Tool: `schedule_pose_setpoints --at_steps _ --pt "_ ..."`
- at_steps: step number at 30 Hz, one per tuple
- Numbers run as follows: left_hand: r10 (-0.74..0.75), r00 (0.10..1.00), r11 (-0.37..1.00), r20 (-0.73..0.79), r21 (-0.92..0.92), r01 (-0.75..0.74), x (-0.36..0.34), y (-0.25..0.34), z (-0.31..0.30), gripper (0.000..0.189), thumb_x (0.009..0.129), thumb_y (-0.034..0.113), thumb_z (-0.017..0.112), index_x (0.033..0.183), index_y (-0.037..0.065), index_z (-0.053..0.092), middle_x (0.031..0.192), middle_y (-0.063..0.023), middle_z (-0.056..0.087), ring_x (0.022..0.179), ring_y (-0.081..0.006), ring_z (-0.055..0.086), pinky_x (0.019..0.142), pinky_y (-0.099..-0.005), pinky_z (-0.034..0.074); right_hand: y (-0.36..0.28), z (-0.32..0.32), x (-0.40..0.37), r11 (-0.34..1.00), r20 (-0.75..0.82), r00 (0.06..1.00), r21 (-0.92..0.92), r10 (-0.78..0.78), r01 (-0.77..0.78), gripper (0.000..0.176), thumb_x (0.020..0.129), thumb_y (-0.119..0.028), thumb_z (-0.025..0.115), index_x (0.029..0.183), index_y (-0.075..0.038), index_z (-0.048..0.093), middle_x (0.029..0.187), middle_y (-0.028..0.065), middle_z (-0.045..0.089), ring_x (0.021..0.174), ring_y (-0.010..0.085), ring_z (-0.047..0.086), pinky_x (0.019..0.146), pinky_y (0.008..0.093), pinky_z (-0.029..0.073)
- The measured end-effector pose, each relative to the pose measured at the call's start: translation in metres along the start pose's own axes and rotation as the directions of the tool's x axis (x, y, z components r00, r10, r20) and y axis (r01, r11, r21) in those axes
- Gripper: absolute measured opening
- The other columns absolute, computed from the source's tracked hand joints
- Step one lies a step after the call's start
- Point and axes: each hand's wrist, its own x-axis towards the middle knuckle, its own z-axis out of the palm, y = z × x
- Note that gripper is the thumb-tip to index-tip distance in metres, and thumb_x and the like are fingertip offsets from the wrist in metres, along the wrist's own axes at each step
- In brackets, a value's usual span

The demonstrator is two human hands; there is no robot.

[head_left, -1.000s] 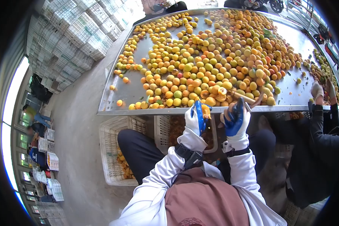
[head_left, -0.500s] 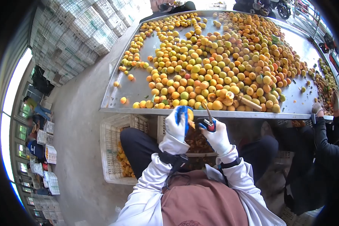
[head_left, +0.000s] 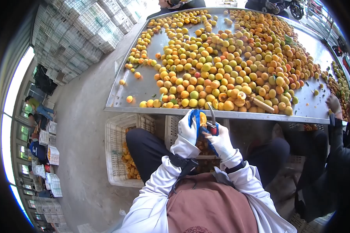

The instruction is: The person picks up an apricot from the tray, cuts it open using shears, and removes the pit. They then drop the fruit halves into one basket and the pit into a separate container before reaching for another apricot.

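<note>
My left hand (head_left: 189, 127), in a white glove with blue fingers, grips an apricot (head_left: 203, 119) just in front of the table edge. Its fingers are wrapped around the fruit, whose orange flesh shows. Wrapped around the red handle of a curved-bladed cutting tool (head_left: 212, 115), my right hand (head_left: 221, 140) is close against the apricot. The blade points up. Several whole apricots (head_left: 200, 95) cover the metal table (head_left: 144, 112) beyond my hands. A split apricot (head_left: 241, 95) lies among them.
A wooden handle (head_left: 261, 104) lies among the fruit. Below, a white crate (head_left: 112, 163) beside my left leg holds orange pieces. Another crate (head_left: 171, 132) is between my knees. At right, a co-worker's hand (head_left: 333, 104) reaches over the table. Stacked crates (head_left: 79, 31) stand at left.
My right hand has moved in toward my left, bringing the tool against the apricot. The dangling piece seen below the fruit no longer shows. The co-worker's hand has moved farther over the table.
</note>
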Motion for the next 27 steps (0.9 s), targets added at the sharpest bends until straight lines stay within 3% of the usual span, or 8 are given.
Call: schedule_pose_setpoints --at_steps 11,12,15,19,21,22,25,27 --pt "0.041 0.994 0.995 -0.098 -0.089 -0.050 0.010 -0.003 -0.018 0.026 0.103 0.018 0.055 0.107 -0.006 0.066 0.085 -0.0077 0.070 0.075 -0.0098 0.061 0.069 -0.0277 0.051 -0.001 -0.008 -0.001 0.968 -0.052 0.992 -0.231 -0.111 0.096 0.016 0.087 -0.012 0.070 0.097 0.001 0.069 0.077 0.0063 0.068 0.072 0.0104 0.059 0.070 0.0266 0.049" --pt "-0.023 0.988 1.000 -0.155 -0.004 0.022 0.010 0.021 -0.027 0.026 0.103 0.018 0.056 0.107 -0.005 0.067 0.085 -0.0061 0.069 0.072 -0.0087 0.058 0.067 -0.0256 0.049 -0.001 -0.013 -0.001 0.891 0.007 0.993 -0.441 -0.120 0.111 0.017 0.086 -0.013 0.070 0.098 -0.002 0.069 0.083 0.0129 0.069 0.074 0.0217 0.066 0.072 0.0322 0.052" --pt "0.112 0.889 0.978 -0.444 0.208 -0.019 0.020 0.020 -0.090 0.031 0.102 0.026 0.059 0.108 -0.003 0.068 0.089 -0.0067 0.071 0.081 -0.0127 0.063 0.076 -0.0296 0.051 0.010 -0.014 -0.004 0.680 0.103 0.960 -0.686 -0.262 0.259 0.020 0.085 -0.015 0.070 0.103 -0.005 0.068 0.094 0.0181 0.069 0.084 0.0350 0.067 0.075 0.0397 0.054" --pt "0.179 0.756 0.960 -0.630 0.279 0.005 0.024 0.037 -0.223 0.025 0.103 0.022 0.056 0.098 0.000 0.067 0.086 -0.0017 0.067 0.075 -0.0101 0.059 0.067 -0.0288 0.050 0.007 -0.019 -0.008 0.731 0.024 0.954 -0.637 -0.298 0.245 0.028 0.083 -0.014 0.072 0.109 -0.005 0.068 0.100 0.0181 0.069 0.092 0.0380 0.067 0.078 0.0424 0.054" --pt "0.251 0.823 0.709 -0.509 0.676 0.202 0.010 0.031 -0.292 0.029 0.101 0.032 0.058 0.101 0.006 0.069 0.081 -0.0076 0.066 0.070 -0.0193 0.062 0.067 -0.0351 0.051 -0.008 -0.027 -0.008 0.738 -0.024 0.946 -0.633 -0.323 0.235 0.027 0.082 -0.014 0.073 0.106 -0.004 0.068 0.093 0.0189 0.069 0.086 0.0384 0.067 0.076 0.0417 0.054" --pt "0.187 0.878 0.265 -0.441 0.883 0.387 0.003 0.034 -0.313 0.029 0.095 0.038 0.062 0.104 0.012 0.070 0.088 -0.0123 0.066 0.078 -0.0300 0.065 0.072 -0.0434 0.052 -0.018 -0.031 -0.009 0.772 -0.065 0.944 -0.596 -0.323 0.223 0.025 0.082 -0.013 0.073 0.105 -0.003 0.068 0.091 0.0193 0.068 0.084 0.0385 0.067 0.074 0.0412 0.053" --pt "0.244 0.932 -0.228 -0.269 0.918 0.325 -0.010 0.045 -0.293 0.038 0.086 0.040 0.070 0.115 0.016 0.067 0.108 -0.0137 0.063 0.101 -0.0339 0.062 0.089 -0.0448 0.050 -0.027 -0.045 -0.009 0.833 -0.208 0.899 -0.498 -0.384 0.241 0.017 0.085 -0.011 0.073 0.096 0.000 0.066 0.076 0.0156 0.065 0.068 0.0305 0.065 0.066 0.0346 0.050" --pt "0.266 0.949 0.044 -0.166 0.986 0.160 0.005 0.053 -0.255 0.040 0.081 0.030 0.075 0.117 0.015 0.066 0.114 -0.0135 0.063 0.107 -0.0343 0.060 0.094 -0.0455 0.047 -0.044 -0.053 -0.013 0.879 -0.304 0.880 -0.424 -0.366 0.219 0.015 0.088 -0.010 0.072 0.095 0.001 0.066 0.071 0.0098 0.063 0.063 0.0159 0.058 0.063 0.0294 0.047"
